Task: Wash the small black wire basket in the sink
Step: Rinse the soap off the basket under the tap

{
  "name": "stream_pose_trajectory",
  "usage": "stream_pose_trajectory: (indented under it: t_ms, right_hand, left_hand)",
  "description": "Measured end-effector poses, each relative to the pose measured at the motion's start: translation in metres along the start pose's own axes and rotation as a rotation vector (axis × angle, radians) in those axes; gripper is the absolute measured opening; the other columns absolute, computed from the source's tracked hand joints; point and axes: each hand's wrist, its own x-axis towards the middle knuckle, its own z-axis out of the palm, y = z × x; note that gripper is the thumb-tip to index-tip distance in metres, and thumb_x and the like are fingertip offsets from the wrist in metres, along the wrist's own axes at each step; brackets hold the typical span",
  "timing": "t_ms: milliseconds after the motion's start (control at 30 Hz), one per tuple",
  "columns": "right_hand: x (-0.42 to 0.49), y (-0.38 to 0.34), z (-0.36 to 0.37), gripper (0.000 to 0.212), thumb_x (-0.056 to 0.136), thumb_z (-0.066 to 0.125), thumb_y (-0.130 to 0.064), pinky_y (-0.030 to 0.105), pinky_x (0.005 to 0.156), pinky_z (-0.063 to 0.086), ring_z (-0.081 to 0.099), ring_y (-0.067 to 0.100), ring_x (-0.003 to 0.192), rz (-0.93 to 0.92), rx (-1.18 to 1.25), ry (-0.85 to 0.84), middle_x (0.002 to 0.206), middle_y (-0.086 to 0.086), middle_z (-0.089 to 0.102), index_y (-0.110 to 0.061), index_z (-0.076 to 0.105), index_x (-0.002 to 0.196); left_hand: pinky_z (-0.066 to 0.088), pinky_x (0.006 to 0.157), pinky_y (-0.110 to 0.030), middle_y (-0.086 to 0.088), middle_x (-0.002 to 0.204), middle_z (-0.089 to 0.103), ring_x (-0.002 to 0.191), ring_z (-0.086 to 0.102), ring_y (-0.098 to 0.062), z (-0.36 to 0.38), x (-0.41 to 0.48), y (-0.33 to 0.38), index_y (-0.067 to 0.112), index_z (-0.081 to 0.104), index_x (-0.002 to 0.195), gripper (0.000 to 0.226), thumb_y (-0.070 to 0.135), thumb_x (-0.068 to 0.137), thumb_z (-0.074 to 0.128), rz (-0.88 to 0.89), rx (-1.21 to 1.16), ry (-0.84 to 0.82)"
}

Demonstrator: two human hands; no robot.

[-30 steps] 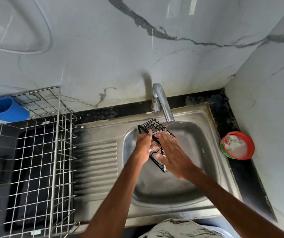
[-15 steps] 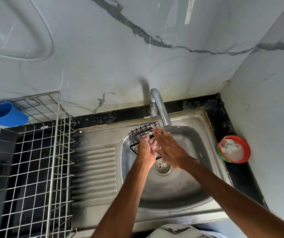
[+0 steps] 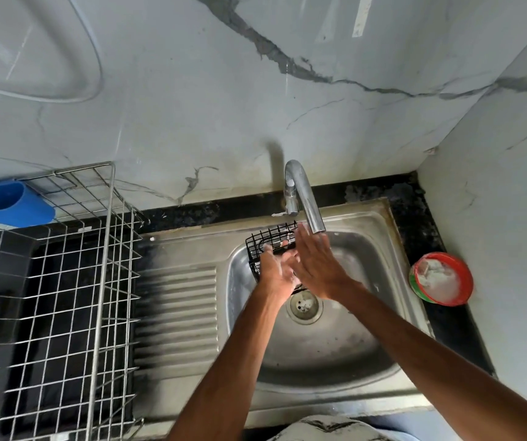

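black wire basket (image 3: 266, 239) tilted, long axis left-right, in grip of left hand (image 3: 275, 272), right hand (image 3: 317, 265) flat

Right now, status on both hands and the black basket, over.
Left hand grips the black wire basket; right hand flat against it, fingers straight. Basket held above the sink bowl, just beside the tap spout. Nothing blocking.

To my left a steel wire rack (image 3: 104, 281) stands on the black counter (image 3: 414, 198), with a blue holder (image 3: 7, 203) at its far edge. To my right, a red-rimmed dish (image 3: 440, 278) of white paste sits on the counter beside the side wall. A pale hose (image 3: 96, 65) loops across the veined marble wall (image 3: 192, 106) behind the tap (image 3: 303, 192).
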Motion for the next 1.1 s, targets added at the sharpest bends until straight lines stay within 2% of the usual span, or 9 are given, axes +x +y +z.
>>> stream_pose_trajectory:
  t_ms: [67, 100, 133, 167, 233, 367, 500, 700, 1100]
  right_hand:
    - [-0.005, -0.013, 0.001, 0.088, 0.092, -0.015, -0.065, 0.048, 0.124, -0.014, -0.023, 0.019, 0.152, -0.096, -0.027, -0.054, 0.166, 0.007, -0.021, -0.01, -0.011, 0.16]
    - [-0.007, -0.015, 0.0, 0.091, 0.088, -0.02, -0.067, 0.049, 0.124, -0.014, -0.024, 0.017, 0.152, -0.116, -0.045, -0.064, 0.166, 0.006, -0.022, -0.011, -0.011, 0.16]
    - [-0.008, -0.012, 0.0, 0.097, 0.083, -0.026, -0.069, 0.049, 0.125, -0.012, -0.023, 0.017, 0.152, -0.098, -0.053, -0.053, 0.166, 0.006, -0.021, -0.011, -0.011, 0.16]
    - [-0.009, -0.008, 0.001, 0.102, 0.08, -0.03, -0.071, 0.05, 0.125, -0.01, -0.022, 0.018, 0.153, -0.055, -0.053, -0.023, 0.166, 0.007, -0.02, -0.011, -0.011, 0.159]
    - [-0.016, -0.005, 0.006, 0.101, 0.082, -0.027, -0.073, 0.049, 0.125, -0.01, -0.023, 0.021, 0.153, -0.019, -0.044, 0.017, 0.166, 0.009, -0.021, -0.01, -0.013, 0.159]
    - [-0.032, -0.009, 0.014, 0.095, 0.086, -0.024, -0.07, 0.047, 0.126, -0.01, -0.024, 0.018, 0.153, -0.076, -0.081, 0.016, 0.166, 0.006, -0.023, -0.011, -0.013, 0.16]
    - [-0.037, 0.008, 0.007, 0.1, 0.083, -0.029, -0.072, 0.049, 0.125, -0.009, -0.018, 0.02, 0.154, 0.055, -0.035, 0.09, 0.168, 0.005, -0.016, -0.011, -0.009, 0.16]
    - [-0.061, 0.023, 0.01, 0.083, 0.1, -0.012, -0.06, 0.052, 0.125, 0.009, 0.005, 0.023, 0.156, 0.074, -0.136, 0.128, 0.168, 0.007, 0.006, -0.009, 0.012, 0.16]
    - [-0.024, 0.005, -0.007, 0.104, 0.077, -0.033, -0.071, 0.04, 0.123, -0.016, -0.018, 0.013, 0.153, -0.132, -0.108, -0.082, 0.168, -0.001, -0.014, -0.017, -0.005, 0.161]
  left_hand:
    - [0.045, 0.112, -0.048, -0.028, 0.115, 0.074, 0.112, 0.067, -0.036, 0.0, 0.0, 0.001, 0.005, 0.064, 0.13, 0.083, 0.07, 0.106, 0.019, -0.02, 0.006, 0.037]
    - [0.045, 0.11, -0.046, -0.03, 0.123, 0.07, 0.115, 0.066, -0.037, -0.002, 0.0, 0.002, 0.027, 0.022, 0.149, 0.065, 0.073, 0.103, 0.02, -0.022, -0.024, -0.019]
    - [0.045, 0.112, -0.046, -0.029, 0.133, 0.066, 0.12, 0.065, -0.038, -0.004, 0.0, 0.005, 0.0, 0.055, 0.076, 0.089, 0.078, 0.1, 0.019, -0.031, -0.05, -0.025]
    - [0.044, 0.114, -0.049, -0.027, 0.14, 0.062, 0.121, 0.065, -0.04, -0.007, 0.004, 0.006, -0.001, 0.052, 0.144, 0.102, 0.083, 0.096, 0.018, -0.034, -0.014, -0.071]
    - [0.044, 0.108, -0.05, -0.025, 0.137, 0.064, 0.116, 0.065, -0.041, -0.008, -0.001, 0.008, 0.001, 0.021, 0.161, 0.109, 0.086, 0.094, 0.015, -0.035, -0.041, -0.125]
    - [0.053, 0.095, -0.042, -0.026, 0.146, 0.058, 0.12, 0.067, -0.036, -0.007, -0.008, 0.007, -0.003, 0.037, 0.156, 0.123, 0.094, 0.085, 0.008, -0.076, -0.08, -0.258]
    - [0.009, 0.123, -0.071, -0.026, 0.158, 0.042, 0.154, 0.032, -0.04, -0.008, -0.008, 0.003, -0.004, 0.032, 0.154, 0.126, 0.097, 0.081, 0.011, -0.104, -0.121, -0.334]
    - [0.0, 0.124, -0.07, -0.024, 0.162, 0.037, 0.154, 0.033, -0.036, -0.004, -0.003, -0.014, -0.006, 0.031, 0.158, 0.134, 0.1, 0.078, 0.01, -0.127, -0.073, -0.411]
    - [0.047, 0.103, -0.049, -0.027, 0.129, 0.067, 0.123, 0.063, -0.04, 0.001, -0.013, -0.012, 0.002, 0.063, 0.125, 0.114, 0.096, 0.084, 0.013, -0.111, -0.036, -0.256]
